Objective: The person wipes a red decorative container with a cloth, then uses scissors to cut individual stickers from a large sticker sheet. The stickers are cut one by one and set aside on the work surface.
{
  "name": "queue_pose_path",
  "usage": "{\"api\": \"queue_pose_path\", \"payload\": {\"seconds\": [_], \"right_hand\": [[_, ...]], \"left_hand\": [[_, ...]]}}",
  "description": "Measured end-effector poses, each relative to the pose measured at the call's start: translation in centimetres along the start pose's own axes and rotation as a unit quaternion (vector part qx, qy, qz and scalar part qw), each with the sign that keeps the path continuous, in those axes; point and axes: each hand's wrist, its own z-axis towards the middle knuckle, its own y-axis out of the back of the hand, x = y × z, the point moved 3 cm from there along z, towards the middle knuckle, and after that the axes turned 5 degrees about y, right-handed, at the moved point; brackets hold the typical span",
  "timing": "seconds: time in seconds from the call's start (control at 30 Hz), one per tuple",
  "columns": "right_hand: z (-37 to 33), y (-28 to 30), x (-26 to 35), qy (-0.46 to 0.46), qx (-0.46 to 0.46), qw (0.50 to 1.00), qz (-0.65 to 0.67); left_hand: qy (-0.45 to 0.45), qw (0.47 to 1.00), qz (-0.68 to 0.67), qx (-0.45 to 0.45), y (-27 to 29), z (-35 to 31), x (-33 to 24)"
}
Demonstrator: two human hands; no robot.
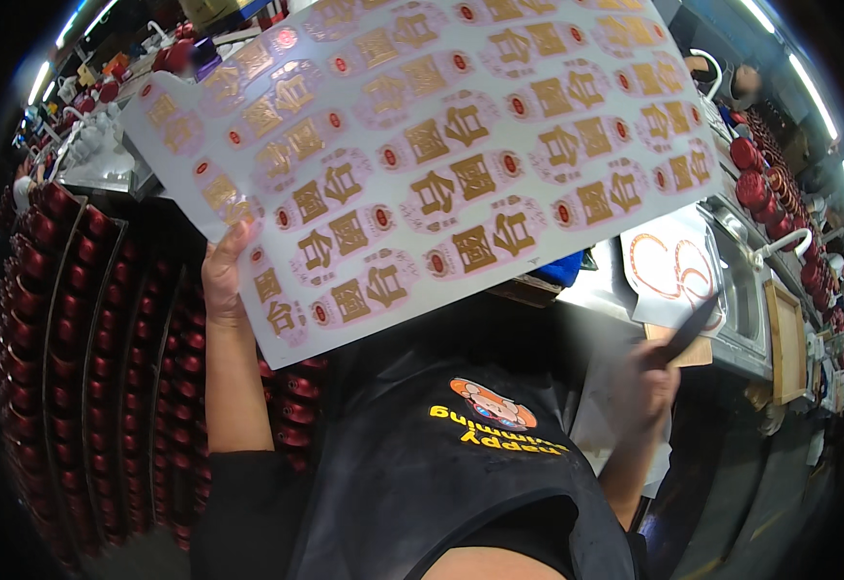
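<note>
A large pale sheet of decals (499,275), printed with rows of gold characters on pink label shapes with red spots, spans the upper middle. My left hand (227,275) is closed on its left edge, thumb on the printed face, and the sheet hangs tilted in the air. At the right, my right hand (656,391) is closed round a dark, pointed, knife-like blade (688,331) that slants up to the right. Motion blurs this hand and part of the blade. Behind the blade, a white sheet with red curved shapes (669,266) lies on the metal counter.
Racks of shiny dark-red cups (93,319) fill the left side. A metal sink (746,290) with a white tap (785,244) stands at the right, with a wooden frame (785,338) beside it. Something blue (562,270) shows under the decal sheet. More red pieces line the far right.
</note>
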Motion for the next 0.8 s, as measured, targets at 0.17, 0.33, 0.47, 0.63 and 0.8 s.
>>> {"api": "queue_pose_path", "payload": {"seconds": [0.17,0.33,0.47,0.63,0.8], "right_hand": [[-1.3,-6.1,-2.2,-0.042,0.093,0.992,-0.068],[-2.4,-6.1,-2.5,-0.097,0.137,0.969,-0.18],[-2.6,-5.8,-1.3,-0.15,0.196,0.934,-0.257],[-1.0,-6.2,1.0,-0.159,0.22,0.921,-0.281],[1.1,-7.2,1.0,-0.123,0.233,0.916,-0.302]], "left_hand": [[0.014,0.999,-0.013,0.036,0.4,0.7,0.1],[0.004,1.0,-0.009,0.014,0.9,-0.7,1.1],[0.006,1.0,0.007,0.016,1.2,-1.7,2.0],[0.014,1.0,0.022,0.004,1.3,-2.2,2.3],[0.001,1.0,0.025,0.002,1.6,-2.1,2.4]]}}
